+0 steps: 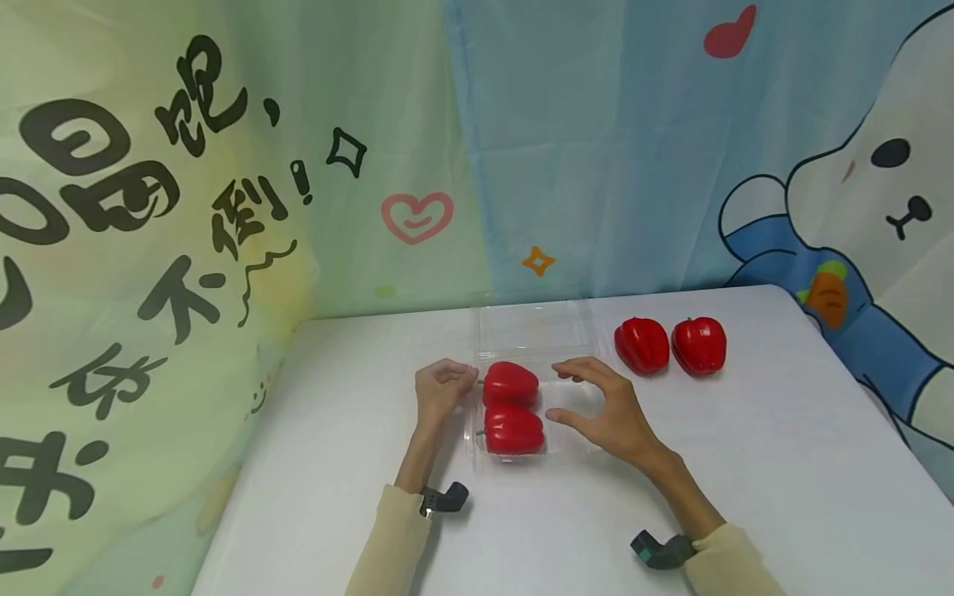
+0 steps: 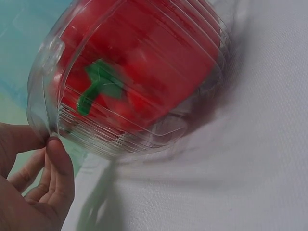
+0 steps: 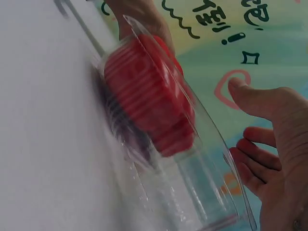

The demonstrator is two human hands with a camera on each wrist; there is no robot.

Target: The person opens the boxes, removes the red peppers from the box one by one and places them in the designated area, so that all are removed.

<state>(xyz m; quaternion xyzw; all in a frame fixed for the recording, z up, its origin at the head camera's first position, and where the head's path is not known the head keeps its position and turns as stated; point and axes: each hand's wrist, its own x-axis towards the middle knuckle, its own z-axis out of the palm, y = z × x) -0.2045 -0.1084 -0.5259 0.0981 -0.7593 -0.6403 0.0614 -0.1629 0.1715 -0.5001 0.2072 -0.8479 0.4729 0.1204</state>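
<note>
Two red bell peppers, one (image 1: 510, 385) behind the other (image 1: 514, 430), lie side by side in the left half of a clear plastic clamshell box (image 1: 577, 426). Its lid (image 1: 533, 329) is folded back toward the curtain. At the box's left rim, my left hand (image 1: 443, 388) pinches the plastic edge between thumb and finger, plain in the left wrist view beside a green stem (image 2: 102, 85). My right hand (image 1: 607, 406) hovers over the box's right half, thumb and fingers spread apart, holding nothing.
Two more red bell peppers, one (image 1: 642, 345) beside the other (image 1: 699, 346), lie on the white table (image 1: 343, 447) to the right of the lid. A printed curtain (image 1: 551, 149) hangs right behind the table's back edge.
</note>
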